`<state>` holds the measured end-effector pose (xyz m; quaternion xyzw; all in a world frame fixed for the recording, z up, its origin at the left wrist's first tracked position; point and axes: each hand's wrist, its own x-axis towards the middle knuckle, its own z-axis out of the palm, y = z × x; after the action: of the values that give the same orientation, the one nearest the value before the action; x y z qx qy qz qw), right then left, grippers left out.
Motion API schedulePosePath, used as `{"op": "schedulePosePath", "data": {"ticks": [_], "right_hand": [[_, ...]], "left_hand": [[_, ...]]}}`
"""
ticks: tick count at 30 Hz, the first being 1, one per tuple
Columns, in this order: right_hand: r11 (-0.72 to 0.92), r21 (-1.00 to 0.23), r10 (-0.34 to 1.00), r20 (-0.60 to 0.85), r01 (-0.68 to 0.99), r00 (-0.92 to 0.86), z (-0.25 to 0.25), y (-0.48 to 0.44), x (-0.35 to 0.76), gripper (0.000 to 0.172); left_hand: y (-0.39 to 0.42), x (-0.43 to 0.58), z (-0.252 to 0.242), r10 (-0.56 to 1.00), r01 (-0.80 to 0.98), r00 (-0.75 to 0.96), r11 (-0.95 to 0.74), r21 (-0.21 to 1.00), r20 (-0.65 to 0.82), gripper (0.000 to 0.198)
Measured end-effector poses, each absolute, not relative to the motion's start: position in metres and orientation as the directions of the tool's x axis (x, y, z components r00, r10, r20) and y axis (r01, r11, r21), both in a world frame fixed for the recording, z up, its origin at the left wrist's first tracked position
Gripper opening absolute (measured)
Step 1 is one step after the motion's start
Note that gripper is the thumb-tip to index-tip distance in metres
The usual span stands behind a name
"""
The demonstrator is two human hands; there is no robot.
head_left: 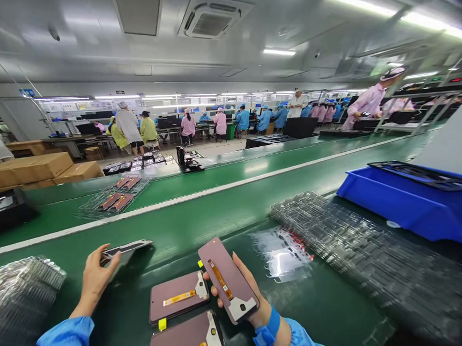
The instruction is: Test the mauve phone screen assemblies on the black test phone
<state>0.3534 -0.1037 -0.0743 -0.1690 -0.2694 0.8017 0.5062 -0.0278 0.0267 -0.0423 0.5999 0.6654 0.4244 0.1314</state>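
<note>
My right hand (pixel 263 309), with a blue wrist strap (pixel 267 330), is closed around a phone screen (pixel 229 279). Its pinkish-brown back faces me, with a gold flex cable and a silver plate at the lower end. My left hand (pixel 95 278) pinches a thin phone-shaped panel (pixel 129 246) by its near end. That panel is tilted, nearly edge-on, so its face is hard to see. Between my hands lie stacked phone screens (pixel 174 295), with a second pile (pixel 184 338) in front, partly cut off. Yellow tabs (pixel 162 324) stick out beside them.
Clear plastic trays are stacked at left (pixel 26 296) and right (pixel 355 254). A blue bin (pixel 402 200) stands at far right, near a clear sheet with red marks (pixel 283 252). Across the green bench, a tray (pixel 116 197) holds several screens. Co-workers sit beyond.
</note>
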Motion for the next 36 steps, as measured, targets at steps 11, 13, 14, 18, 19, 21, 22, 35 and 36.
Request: {"op": "schedulePosePath", "data": {"ticks": [11, 13, 14, 18, 19, 21, 22, 35, 36], "right_hand": [[0.121, -0.847, 0.97, 0.212, -0.517, -0.121, -0.019, -0.145, 0.356, 0.06], [0.209, -0.888, 0.951, 0.283, -0.41, -0.128, -0.015, -0.15, 0.355, 0.065], [0.245, -0.9, 0.94, 0.312, -0.359, -0.139, -0.015, -0.153, 0.355, 0.067], [0.338, -0.927, 0.901, 0.368, -0.162, -0.228, -0.023, -0.159, 0.349, 0.072], [0.361, -0.927, 0.892, 0.376, -0.103, -0.252, -0.025, -0.16, 0.348, 0.072], [0.406, -0.914, 0.874, 0.384, 0.012, -0.299, -0.03, -0.16, 0.347, 0.069], [0.421, -0.905, 0.867, 0.382, 0.061, -0.32, -0.032, -0.16, 0.347, 0.068], [0.448, -0.849, 0.846, 0.301, 0.28, -0.44, -0.03, -0.162, 0.345, 0.064], [0.452, -0.847, 0.844, 0.303, 0.281, -0.443, -0.03, -0.162, 0.345, 0.063]], "left_hand": [[-0.106, 0.054, -0.001, 0.984, -0.506, -0.13, 0.039, 0.862, -0.12, 0.062], [-0.127, 0.068, -0.007, 0.992, -0.529, 0.003, 0.111, 0.841, -0.129, 0.067], [-0.136, 0.075, -0.01, 0.991, -0.538, 0.062, 0.135, 0.832, -0.121, 0.069], [-0.158, 0.096, -0.021, 0.977, -0.515, 0.198, 0.177, 0.839, -0.084, 0.076], [-0.161, 0.099, -0.022, 0.973, -0.485, 0.217, 0.174, 0.857, -0.074, 0.077], [-0.162, 0.102, -0.023, 0.964, -0.419, 0.26, 0.161, 0.894, -0.052, 0.079], [-0.162, 0.102, -0.024, 0.96, -0.391, 0.278, 0.151, 0.908, -0.04, 0.079], [-0.162, 0.099, -0.032, 0.938, -0.283, 0.328, -0.018, 0.959, 0.115, 0.075], [-0.162, 0.099, -0.031, 0.939, -0.285, 0.323, -0.025, 0.958, 0.12, 0.074]]}}
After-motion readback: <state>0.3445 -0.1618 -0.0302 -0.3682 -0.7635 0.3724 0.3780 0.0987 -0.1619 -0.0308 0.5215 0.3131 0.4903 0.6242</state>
